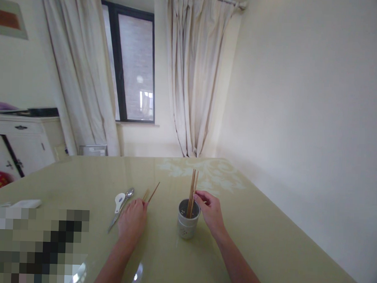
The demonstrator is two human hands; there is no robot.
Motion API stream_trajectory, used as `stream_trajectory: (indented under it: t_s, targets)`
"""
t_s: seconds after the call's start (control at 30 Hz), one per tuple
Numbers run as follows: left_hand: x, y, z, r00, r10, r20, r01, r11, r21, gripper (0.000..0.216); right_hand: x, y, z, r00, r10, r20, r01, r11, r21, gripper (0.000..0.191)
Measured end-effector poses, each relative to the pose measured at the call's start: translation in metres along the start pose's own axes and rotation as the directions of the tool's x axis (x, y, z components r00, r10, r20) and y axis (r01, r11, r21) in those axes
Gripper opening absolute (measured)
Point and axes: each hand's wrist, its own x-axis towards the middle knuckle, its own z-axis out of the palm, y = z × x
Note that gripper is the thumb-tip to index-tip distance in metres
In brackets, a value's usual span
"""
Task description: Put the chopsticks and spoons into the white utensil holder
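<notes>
A grey utensil holder [187, 230] with small holes stands upright on the table, and several wooden chopsticks [192, 191] rise out of it. My right hand [211, 210] is at the holder's right rim, its fingers closed on a chopstick there. To the left, my left hand [132, 218] is low over the tabletop, fingers closed round a chopstick [154, 192] that points away to the upper right. Just left of that hand lie a white ceramic spoon [119, 201] and a metal spoon [130, 192], partly overlapping. The left fingertips are partly hidden.
The pale green table [265, 247] has its right edge along a white wall. A white object [28, 203] lies at the table's left side beside a blurred-out patch. Beyond are a white cabinet [31, 132], curtains [197, 75] and a window [137, 65].
</notes>
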Motion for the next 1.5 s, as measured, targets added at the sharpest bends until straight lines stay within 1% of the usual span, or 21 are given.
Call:
stream_trajectory:
  t_s: [0.1,0.17,0.27,0.33,0.4,0.47,0.53,0.57,0.63,0.7,0.8,0.87,0.93,1.0,1.03,1.07,1.13,1.17,1.23,1.33,1.5]
  targets:
    - [0.003,0.003,-0.004,0.999,-0.033,-0.007,0.032,0.986,-0.166,0.033,0.0,-0.001,0.0,1.0,0.001,0.006,-0.001,1.0,-0.014,0.046]
    - [0.003,0.007,-0.007,0.999,-0.042,-0.03,0.029,0.937,-0.347,0.029,0.0,-0.001,0.0,1.0,0.002,0.006,-0.002,1.0,-0.02,0.047]
    - [-0.005,0.022,-0.011,0.99,-0.011,-0.139,-0.085,0.743,-0.664,0.026,-0.001,-0.005,-0.004,0.998,-0.034,-0.057,0.032,0.998,-0.047,0.048]
    - [-0.017,0.037,-0.013,0.962,0.0,-0.272,-0.219,0.592,-0.776,0.029,-0.004,-0.011,-0.007,0.984,-0.12,-0.13,0.109,0.99,-0.087,0.044]
    - [-0.031,0.053,-0.015,0.904,0.028,-0.426,-0.383,0.494,-0.781,0.024,-0.01,-0.019,-0.009,0.959,-0.25,-0.135,0.234,0.964,-0.124,0.036]
    - [-0.045,0.066,-0.016,0.821,0.122,-0.558,-0.553,0.414,-0.723,0.012,-0.017,-0.028,-0.01,0.924,-0.381,-0.046,0.373,0.92,-0.12,0.029]
    - [-0.056,0.075,-0.017,0.723,0.243,-0.647,-0.688,0.339,-0.642,0.013,-0.024,-0.036,-0.008,0.882,-0.465,0.072,0.47,0.88,-0.076,0.024]
    - [-0.059,0.078,-0.017,0.679,0.287,-0.676,-0.733,0.312,-0.604,0.018,-0.027,-0.039,-0.007,0.868,-0.483,0.116,0.491,0.87,-0.045,0.023]
    - [-0.063,0.08,-0.017,0.621,0.329,-0.712,-0.783,0.295,-0.547,0.025,-0.031,-0.043,-0.004,0.86,-0.481,0.169,0.485,0.874,0.019,0.022]
    - [-0.064,0.081,-0.018,0.606,0.33,-0.723,-0.794,0.308,-0.525,0.027,-0.034,-0.044,-0.002,0.872,-0.443,0.208,0.436,0.896,0.083,0.022]
    - [-0.064,0.08,-0.019,0.618,0.33,-0.714,-0.785,0.318,-0.532,0.025,-0.036,-0.045,0.0,0.899,-0.353,0.258,0.317,0.933,0.172,0.021]
    - [-0.062,0.078,-0.02,0.629,0.345,-0.697,-0.776,0.327,-0.539,0.022,-0.034,-0.046,-0.001,0.934,-0.284,0.219,0.227,0.941,0.252,0.02]
    - [-0.055,0.071,-0.021,0.629,0.365,-0.687,-0.774,0.381,-0.506,0.02,-0.028,-0.046,-0.006,0.975,-0.215,0.049,0.182,0.909,0.374,0.021]
    - [-0.043,0.058,-0.02,0.648,0.35,-0.676,-0.737,0.513,-0.441,0.021,-0.016,-0.046,-0.017,0.97,-0.134,-0.205,0.22,0.844,0.489,0.023]
    - [-0.035,0.049,-0.019,0.676,0.328,-0.66,-0.687,0.606,-0.402,0.023,-0.01,-0.045,-0.024,0.945,-0.094,-0.314,0.253,0.818,0.516,0.025]
    - [-0.027,0.04,-0.018,0.728,0.292,-0.62,-0.599,0.711,-0.368,0.025,-0.004,-0.045,-0.031,0.918,-0.07,-0.39,0.281,0.81,0.515,0.027]
    - [-0.014,0.021,-0.014,0.859,0.228,-0.458,-0.369,0.896,-0.246,0.027,0.004,-0.043,-0.043,0.886,-0.074,-0.457,0.3,0.844,0.445,0.031]
    - [-0.009,0.013,-0.012,0.914,0.191,-0.357,-0.261,0.952,-0.158,0.028,0.005,-0.042,-0.046,0.881,-0.096,-0.463,0.299,0.872,0.388,0.032]
    - [-0.004,0.0,-0.007,0.977,0.114,-0.182,-0.113,0.993,0.016,0.029,0.004,-0.042,-0.048,0.894,-0.145,-0.424,0.276,0.924,0.264,0.033]
    - [-0.005,-0.011,-0.001,0.998,0.041,-0.057,-0.033,0.99,0.138,0.028,-0.003,-0.041,-0.039,0.947,-0.167,-0.274,0.209,0.969,0.13,0.035]
    - [-0.006,-0.012,0.0,1.0,0.016,-0.002,-0.015,0.987,0.162,0.032,-0.009,-0.038,-0.023,0.988,-0.15,-0.026,0.15,0.988,-0.026,0.032]
